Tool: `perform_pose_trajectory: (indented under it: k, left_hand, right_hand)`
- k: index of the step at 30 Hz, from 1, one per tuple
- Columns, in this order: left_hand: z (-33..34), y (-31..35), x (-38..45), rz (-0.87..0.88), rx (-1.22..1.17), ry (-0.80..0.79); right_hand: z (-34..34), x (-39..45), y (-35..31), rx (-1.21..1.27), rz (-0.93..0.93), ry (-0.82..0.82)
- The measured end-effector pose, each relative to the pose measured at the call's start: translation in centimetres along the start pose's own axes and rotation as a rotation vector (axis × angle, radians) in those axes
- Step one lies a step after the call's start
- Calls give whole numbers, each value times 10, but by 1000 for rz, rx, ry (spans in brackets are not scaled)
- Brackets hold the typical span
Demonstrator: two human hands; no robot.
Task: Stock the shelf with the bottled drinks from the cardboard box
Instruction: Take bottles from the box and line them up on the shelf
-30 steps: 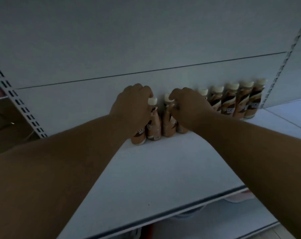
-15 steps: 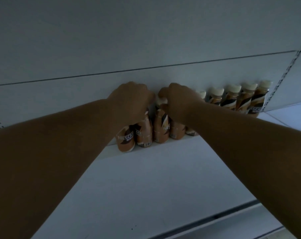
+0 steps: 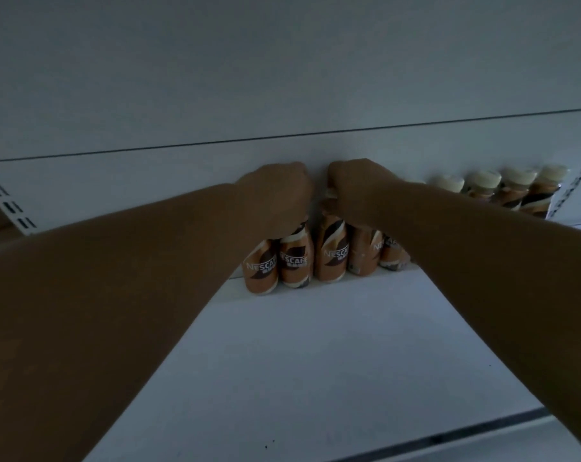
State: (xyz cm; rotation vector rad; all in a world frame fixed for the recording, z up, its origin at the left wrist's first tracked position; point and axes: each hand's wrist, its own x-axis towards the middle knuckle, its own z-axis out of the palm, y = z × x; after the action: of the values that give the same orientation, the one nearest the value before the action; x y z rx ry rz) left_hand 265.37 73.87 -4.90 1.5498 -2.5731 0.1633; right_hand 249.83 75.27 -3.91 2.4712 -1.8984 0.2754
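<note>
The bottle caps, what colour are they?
Cream-white caps, seen in the head view.

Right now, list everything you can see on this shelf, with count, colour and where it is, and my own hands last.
Coffee bottles under the hands: five visible, orange-brown with dark swirls, against the back wall at mid-shelf.
Coffee bottles at right: at least four, cream caps, same row, far right.
Shelf: one, white, mostly bare in front.
Back wall: white panel.
Slotted upright: one at left, white.
Left hand: curled over the tops of the two leftmost bottles.
Right hand: curled over the bottle tops beside it.
</note>
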Motion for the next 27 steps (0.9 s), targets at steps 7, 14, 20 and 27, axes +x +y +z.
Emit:
perform_pose_trajectory:
  k: [7,14,20,27]
  left_hand:
    - [-11,3,-10,40,55,-13]
    - [-13,12,-14,22,63,31]
    - [-8,12,-19,-18,22,72]
    - [-9,17,-16,-43,42,80]
  right_hand:
    - [-3,-1,-2,-31,-52,-43]
    - [1,-4,-3,37,4,-9]
    - [1,-4,-2,47,-23,-4]
    - [5,0,5,65,5,10]
